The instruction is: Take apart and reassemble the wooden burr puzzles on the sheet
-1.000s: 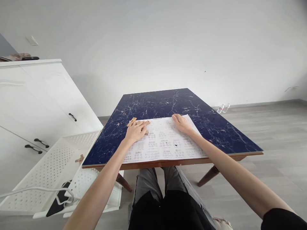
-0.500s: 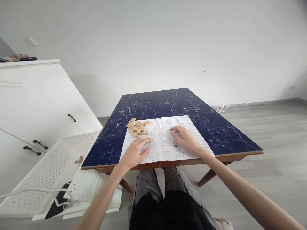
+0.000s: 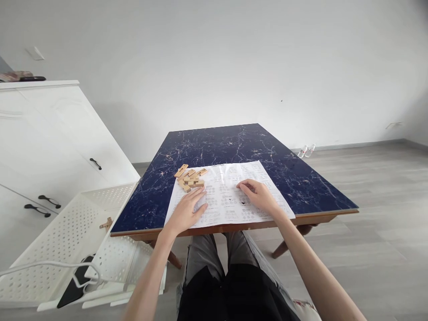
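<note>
My left hand (image 3: 187, 210) lies on the left part of a printed paper sheet (image 3: 222, 203), fingers stretched out and thumb apart, holding nothing. Its fingertips are close to a loose pile of wooden puzzle pieces (image 3: 192, 182); whether they touch the nearest piece I cannot tell. My right hand (image 3: 259, 196) rests on the right half of the sheet, its fingers loosely bent and the thumb near the index fingertip. Nothing shows in it. Small line drawings and text cover the sheet, and glare whitens its upper middle. Black specks lie beside my right hand.
The sheet lies at the near edge of a dark blue marbled table (image 3: 214, 142). To the left are a white cabinet (image 3: 63, 133) and a perforated white basket (image 3: 60, 240) with a wooden cross-shaped piece (image 3: 106, 224) and a cable (image 3: 43, 264). Plastic bottles (image 3: 306, 151) stand by the wall.
My left hand has shifted slightly up toward the pile, and its fingers have straightened. The fingertips of my right hand have drawn closer together. The view has shifted slightly.
</note>
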Available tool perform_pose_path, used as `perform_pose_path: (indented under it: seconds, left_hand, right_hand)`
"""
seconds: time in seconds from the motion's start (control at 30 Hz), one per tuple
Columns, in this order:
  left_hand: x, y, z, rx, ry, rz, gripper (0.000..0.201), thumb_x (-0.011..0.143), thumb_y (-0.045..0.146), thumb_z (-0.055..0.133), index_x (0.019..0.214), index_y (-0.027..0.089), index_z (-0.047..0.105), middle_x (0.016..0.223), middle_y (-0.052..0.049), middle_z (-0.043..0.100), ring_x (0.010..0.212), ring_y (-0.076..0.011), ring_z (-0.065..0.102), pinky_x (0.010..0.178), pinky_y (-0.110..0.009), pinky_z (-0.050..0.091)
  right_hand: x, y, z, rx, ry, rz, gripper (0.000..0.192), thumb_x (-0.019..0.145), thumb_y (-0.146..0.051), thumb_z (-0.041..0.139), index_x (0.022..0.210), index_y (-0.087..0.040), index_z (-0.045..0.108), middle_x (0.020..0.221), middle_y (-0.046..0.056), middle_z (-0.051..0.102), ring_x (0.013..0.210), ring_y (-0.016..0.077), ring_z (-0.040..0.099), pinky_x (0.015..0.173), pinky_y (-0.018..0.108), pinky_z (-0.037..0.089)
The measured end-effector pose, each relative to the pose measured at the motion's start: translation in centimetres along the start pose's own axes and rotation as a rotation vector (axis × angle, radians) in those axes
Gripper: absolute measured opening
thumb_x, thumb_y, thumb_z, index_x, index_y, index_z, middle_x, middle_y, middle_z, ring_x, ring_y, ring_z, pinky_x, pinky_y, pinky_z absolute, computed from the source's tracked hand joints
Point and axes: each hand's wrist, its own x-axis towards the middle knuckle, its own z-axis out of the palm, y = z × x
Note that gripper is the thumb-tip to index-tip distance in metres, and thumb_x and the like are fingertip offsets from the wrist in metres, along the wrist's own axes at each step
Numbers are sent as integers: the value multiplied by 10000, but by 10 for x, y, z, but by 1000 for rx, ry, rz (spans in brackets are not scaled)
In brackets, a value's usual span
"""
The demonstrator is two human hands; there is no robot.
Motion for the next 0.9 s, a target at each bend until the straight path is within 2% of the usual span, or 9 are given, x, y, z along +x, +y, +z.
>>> perform_pose_path:
  seconds: [0.2, 0.43, 0.63, 0.9]
  left_hand:
    - [-2, 2, -4, -76, 39, -20, 468, 1049, 489, 566, 1448, 270, 673, 1563, -71, 621, 1507, -316, 531, 1270, -510, 421]
    - [-5, 5, -8, -101, -3, -63, 485, 1057, 514, 541, 1442, 252, 678, 1557, -60, 629, 1508, -319, 529, 1262, -509, 438]
    - [-5, 1, -8, -173, 17, -70, 448, 1047, 507, 560, 1384, 257, 715, 1499, -53, 680, 1460, -311, 584, 1255, -487, 451]
    - [-6, 4, -12, -251, 32, -102, 406, 1038, 496, 571, 1321, 263, 746, 1445, -64, 718, 1415, -318, 626, 1207, -482, 489]
  right_hand:
    - [-1, 0, 0, 27, 28, 31, 300, 1023, -507, 532, 1003, -301, 750, 1121, 64, 801, 984, 295, 734, 869, 437, 573]
    - [-3, -3, -1, 49, 28, 50, 338, 1028, -527, 537, 1034, -272, 759, 1123, 75, 796, 944, 284, 720, 812, 399, 538]
    - [-3, -6, -1, 76, 40, 50, 336, 1022, -513, 550, 1007, -249, 757, 1120, 81, 795, 996, 284, 712, 851, 387, 504]
    - [-3, -6, -1, 101, 46, 54, 356, 1008, -528, 554, 1001, -239, 761, 1101, 89, 794, 967, 284, 703, 822, 383, 500]
